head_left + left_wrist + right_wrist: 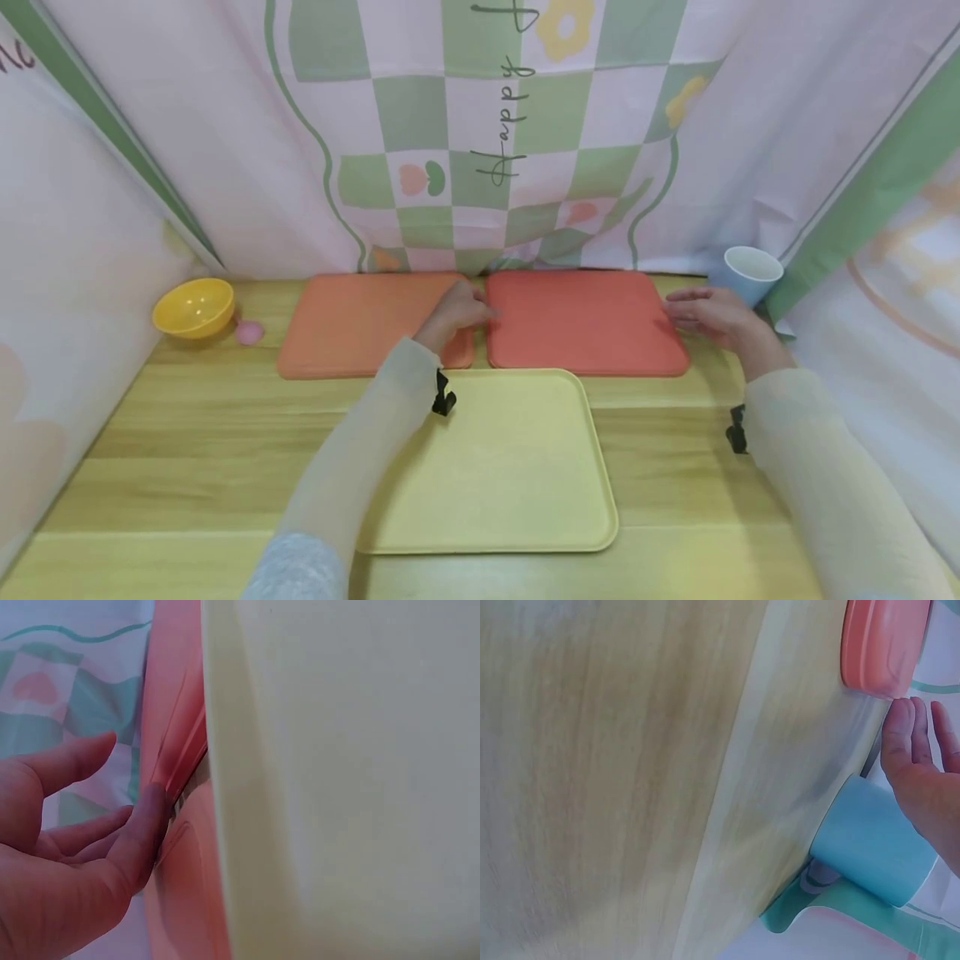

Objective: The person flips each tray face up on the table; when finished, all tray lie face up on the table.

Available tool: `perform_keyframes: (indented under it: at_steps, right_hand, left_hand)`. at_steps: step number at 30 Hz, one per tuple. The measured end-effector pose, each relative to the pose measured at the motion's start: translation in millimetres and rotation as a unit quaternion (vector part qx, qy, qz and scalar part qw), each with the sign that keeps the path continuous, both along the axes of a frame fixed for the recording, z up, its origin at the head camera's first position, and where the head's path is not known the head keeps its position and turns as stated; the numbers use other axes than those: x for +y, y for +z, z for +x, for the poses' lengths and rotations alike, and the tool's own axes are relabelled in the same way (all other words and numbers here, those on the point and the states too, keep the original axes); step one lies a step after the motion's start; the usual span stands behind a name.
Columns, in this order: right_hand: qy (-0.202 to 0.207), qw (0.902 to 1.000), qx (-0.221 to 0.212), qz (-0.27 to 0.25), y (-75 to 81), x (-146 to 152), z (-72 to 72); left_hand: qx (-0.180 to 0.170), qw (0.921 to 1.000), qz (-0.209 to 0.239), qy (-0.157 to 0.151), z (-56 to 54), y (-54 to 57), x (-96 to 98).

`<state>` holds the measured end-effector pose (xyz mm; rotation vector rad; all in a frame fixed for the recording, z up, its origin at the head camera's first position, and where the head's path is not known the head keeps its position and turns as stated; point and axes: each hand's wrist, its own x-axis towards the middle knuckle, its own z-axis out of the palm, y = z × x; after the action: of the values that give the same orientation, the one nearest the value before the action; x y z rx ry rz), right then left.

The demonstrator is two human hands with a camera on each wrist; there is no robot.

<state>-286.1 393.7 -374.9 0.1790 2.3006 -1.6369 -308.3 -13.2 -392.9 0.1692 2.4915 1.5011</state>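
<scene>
A red tray (pixel 587 325) lies flat at the back of the table, beside an orange tray (pixel 352 329). Between them is my left hand (pixel 459 312), over the orange tray's right side with its fingertips at the red tray's left edge. In the left wrist view its thumb stands apart, and the fingers (pixel 142 825) reach to the red tray's rim. My right hand (pixel 712 317) has its straight fingers at the red tray's right edge, as the right wrist view also shows. Neither hand is curled round anything.
In front lies a yellow tray (pixel 510 467), partly under my left forearm. Behind the right hand stands a blue cup (pixel 738 279). At the far left are a yellow bowl (pixel 193 310) and a pink spoon (pixel 249 332). A checked curtain (pixel 480 125) hangs along the table's back edge.
</scene>
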Motion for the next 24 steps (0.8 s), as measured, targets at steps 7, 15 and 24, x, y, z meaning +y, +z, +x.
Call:
perform_keyframes:
  at_steps: [7, 15, 24]
  right_hand:
    - [0.016, 0.9998, -0.009, 0.007, 0.8, 0.7, -0.6]
    - [0.004, 0.9997, -0.022, -0.008, -2.3, -1.6, -0.4]
    - [-0.022, 0.9983, -0.040, -0.037, -8.0, -1.1, -2.4]
  left_hand:
    - [0.006, 0.9997, -0.024, 0.004, -1.7, -1.3, 2.1]
    - [-0.009, 0.9995, 0.029, 0.007, 1.6, -4.1, 3.4]
    - [0.013, 0.9995, 0.005, 0.028, 0.8, -10.1, 4.3]
